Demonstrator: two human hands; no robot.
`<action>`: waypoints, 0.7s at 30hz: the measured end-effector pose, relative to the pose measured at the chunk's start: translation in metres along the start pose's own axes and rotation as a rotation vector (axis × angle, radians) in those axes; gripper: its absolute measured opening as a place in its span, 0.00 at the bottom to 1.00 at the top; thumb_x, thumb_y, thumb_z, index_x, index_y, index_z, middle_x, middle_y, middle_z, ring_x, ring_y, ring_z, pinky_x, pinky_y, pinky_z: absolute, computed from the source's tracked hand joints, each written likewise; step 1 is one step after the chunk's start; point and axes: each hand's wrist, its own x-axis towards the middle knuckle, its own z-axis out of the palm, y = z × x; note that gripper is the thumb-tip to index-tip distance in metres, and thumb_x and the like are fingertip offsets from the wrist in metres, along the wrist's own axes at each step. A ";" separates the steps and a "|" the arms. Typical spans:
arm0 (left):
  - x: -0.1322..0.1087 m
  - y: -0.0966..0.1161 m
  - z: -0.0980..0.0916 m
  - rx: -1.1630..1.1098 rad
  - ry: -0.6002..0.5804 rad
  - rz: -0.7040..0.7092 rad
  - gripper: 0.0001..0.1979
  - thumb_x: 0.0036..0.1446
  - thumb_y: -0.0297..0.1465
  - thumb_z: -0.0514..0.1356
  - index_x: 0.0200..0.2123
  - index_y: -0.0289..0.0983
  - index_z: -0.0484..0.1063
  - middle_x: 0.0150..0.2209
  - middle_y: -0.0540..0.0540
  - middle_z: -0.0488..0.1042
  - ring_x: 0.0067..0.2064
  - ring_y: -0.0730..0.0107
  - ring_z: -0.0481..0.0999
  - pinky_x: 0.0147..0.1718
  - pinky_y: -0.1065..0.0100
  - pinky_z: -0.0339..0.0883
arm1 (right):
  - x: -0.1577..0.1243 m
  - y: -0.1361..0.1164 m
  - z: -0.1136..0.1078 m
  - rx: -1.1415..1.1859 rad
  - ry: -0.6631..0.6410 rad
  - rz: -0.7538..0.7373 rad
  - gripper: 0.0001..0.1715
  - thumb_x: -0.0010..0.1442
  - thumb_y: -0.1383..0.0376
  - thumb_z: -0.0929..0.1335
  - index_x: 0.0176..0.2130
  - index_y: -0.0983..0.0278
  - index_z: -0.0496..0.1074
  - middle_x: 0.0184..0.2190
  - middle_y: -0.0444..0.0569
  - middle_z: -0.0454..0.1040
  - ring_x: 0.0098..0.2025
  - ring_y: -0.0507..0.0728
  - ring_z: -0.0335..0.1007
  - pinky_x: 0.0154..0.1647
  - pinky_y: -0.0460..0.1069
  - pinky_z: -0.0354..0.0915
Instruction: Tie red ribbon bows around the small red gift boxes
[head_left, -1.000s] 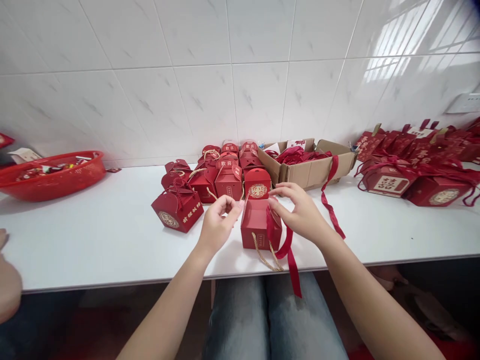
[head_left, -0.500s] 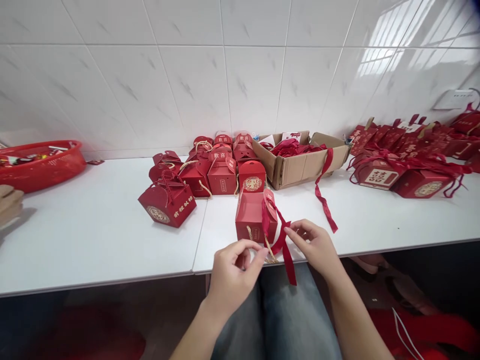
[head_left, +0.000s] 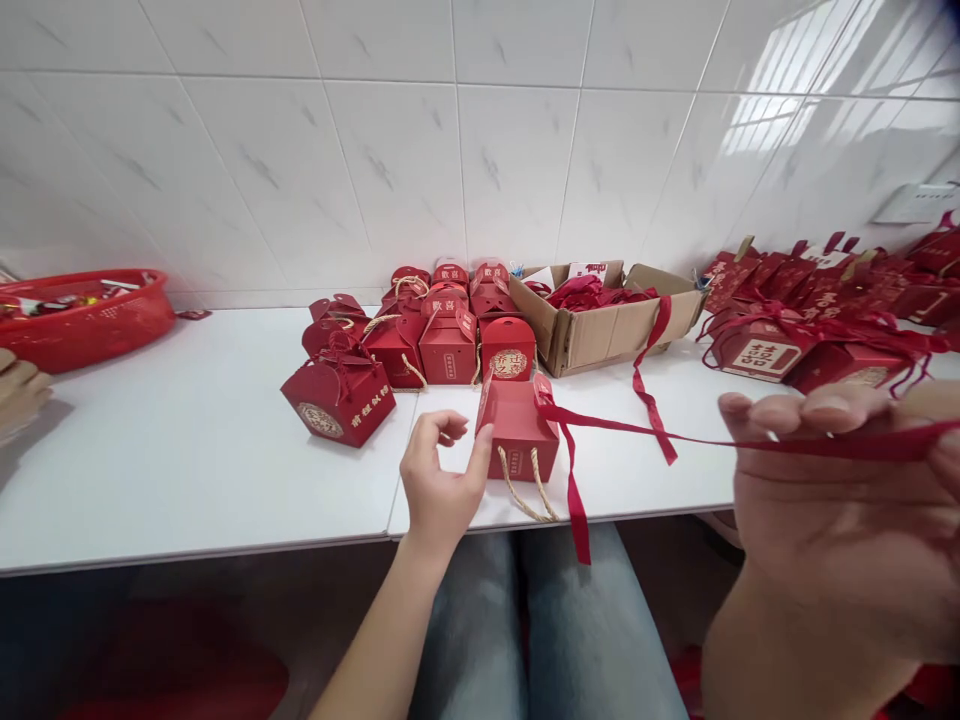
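Note:
A red gift box (head_left: pixel 525 425) with twisted rope handles (head_left: pixel 541 490) stands near the table's front edge. My left hand (head_left: pixel 442 470) is at its left side, fingers and thumb apart, the thumb close to the box's front left edge. Whether it touches cannot be told. From the top right of the box a dark red ribbon (head_left: pixel 630 424) stretches tight to the right. My right hand (head_left: pixel 840 500), raised close to the camera, is shut on that ribbon; its fingertips run partly out of view. The ribbon's other tail (head_left: pixel 576 510) hangs past the table edge.
Behind stand several finished red boxes (head_left: pixel 448 350) and one tied box (head_left: pixel 341 400). A cardboard box (head_left: pixel 600 340) holds ribbons, one trailing out. More red boxes (head_left: pixel 765 345) are at right. A red basket (head_left: pixel 97 330) stands left on the white table (head_left: pixel 187 450).
My right hand has drawn the ribbon far to the right and up toward the camera. My left hand has moved from the rope handle to the box's left side.

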 end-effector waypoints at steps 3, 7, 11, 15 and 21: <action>0.017 -0.003 0.005 0.075 -0.078 0.043 0.08 0.51 0.34 0.63 0.32 0.38 0.67 0.31 0.48 0.72 0.36 0.68 0.73 0.37 0.67 0.67 | 0.014 0.004 0.019 0.163 -0.056 0.072 0.08 0.58 0.69 0.63 0.30 0.60 0.70 0.24 0.42 0.71 0.27 0.51 0.69 0.36 0.52 0.69; 0.025 -0.004 0.008 -0.018 -0.093 -0.131 0.07 0.53 0.34 0.61 0.35 0.38 0.68 0.28 0.49 0.74 0.31 0.70 0.75 0.34 0.69 0.69 | 0.029 0.038 0.049 -0.117 -0.233 0.064 0.04 0.53 0.66 0.70 0.30 0.61 0.69 0.26 0.41 0.73 0.28 0.51 0.71 0.32 0.48 0.67; 0.025 0.000 0.006 -0.122 -0.074 -0.288 0.10 0.52 0.33 0.61 0.38 0.38 0.66 0.23 0.52 0.71 0.26 0.71 0.74 0.27 0.73 0.66 | 0.026 0.084 0.068 -0.547 -0.622 0.116 0.02 0.53 0.67 0.69 0.29 0.65 0.73 0.28 0.46 0.76 0.30 0.52 0.72 0.32 0.46 0.65; 0.024 0.004 0.005 -0.116 -0.081 -0.281 0.08 0.53 0.33 0.60 0.37 0.38 0.67 0.21 0.53 0.71 0.25 0.73 0.72 0.28 0.73 0.65 | 0.017 0.106 0.074 -0.826 -0.791 0.006 0.07 0.54 0.72 0.67 0.30 0.64 0.76 0.31 0.47 0.78 0.33 0.53 0.71 0.36 0.47 0.63; 0.025 0.007 0.006 -0.095 -0.086 -0.240 0.10 0.54 0.36 0.60 0.36 0.37 0.67 0.21 0.53 0.70 0.24 0.73 0.72 0.28 0.73 0.66 | 0.015 0.105 0.077 -0.935 -0.876 -0.071 0.09 0.57 0.71 0.66 0.31 0.65 0.77 0.29 0.49 0.75 0.31 0.52 0.68 0.33 0.46 0.59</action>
